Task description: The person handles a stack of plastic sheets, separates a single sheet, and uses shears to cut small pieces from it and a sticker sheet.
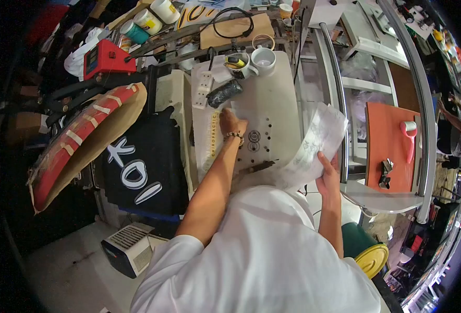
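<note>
My right hand grips the edge of a translucent film sheet, which curls up at the right and trails down toward the front of the white work board. My left hand is closed on the board; what its fingers hold, if anything, is hidden. Beside that hand lies a clear strip with yellow lettering. A black wrapped bundle rests just beyond it. To its right are a round dark print and several black dots. A dark slim tool lies nearer my body.
A white mug, a yellow-handled tool in another cup and a power strip stand at the back. On the left, black fabric with white lettering lies by a red control box. Metal rails run along the right.
</note>
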Tool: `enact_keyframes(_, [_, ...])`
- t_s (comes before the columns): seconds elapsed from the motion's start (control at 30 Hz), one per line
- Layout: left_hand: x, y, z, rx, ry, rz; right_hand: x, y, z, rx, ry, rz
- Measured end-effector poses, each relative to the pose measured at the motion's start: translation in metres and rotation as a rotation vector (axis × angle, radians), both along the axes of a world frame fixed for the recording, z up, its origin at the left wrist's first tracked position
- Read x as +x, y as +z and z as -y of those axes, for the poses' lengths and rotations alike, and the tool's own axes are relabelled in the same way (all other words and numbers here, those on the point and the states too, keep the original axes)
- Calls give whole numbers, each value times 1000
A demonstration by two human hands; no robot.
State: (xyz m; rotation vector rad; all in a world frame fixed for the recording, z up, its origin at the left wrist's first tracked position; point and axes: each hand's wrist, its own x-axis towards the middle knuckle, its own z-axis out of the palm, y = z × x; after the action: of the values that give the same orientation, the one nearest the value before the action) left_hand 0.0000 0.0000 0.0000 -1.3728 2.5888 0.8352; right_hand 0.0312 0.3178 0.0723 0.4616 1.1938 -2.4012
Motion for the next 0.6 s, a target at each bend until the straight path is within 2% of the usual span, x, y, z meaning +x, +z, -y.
enact_keyframes(0.1, [0, -10, 7, -25, -4, -65, 1, -2, 5, -20, 6, -12])
enact_keyframes(0.17, [-4, -16, 8, -55, -89, 39, 1, 1, 5, 6, -28, 19])
enact_keyframes(0.37, [-2, -19, 3, -75, -58, -99, -1, -5, 5, -13, -15, -3])
enact_keyframes(0.47, [0, -33, 4, -132, -20, -64, -2, -2, 5, -19, -10, -16])
enact_keyframes(0.6, [3, -12, -6, -102, 39, -100, -3, 2, 5, -37, 14, -22])
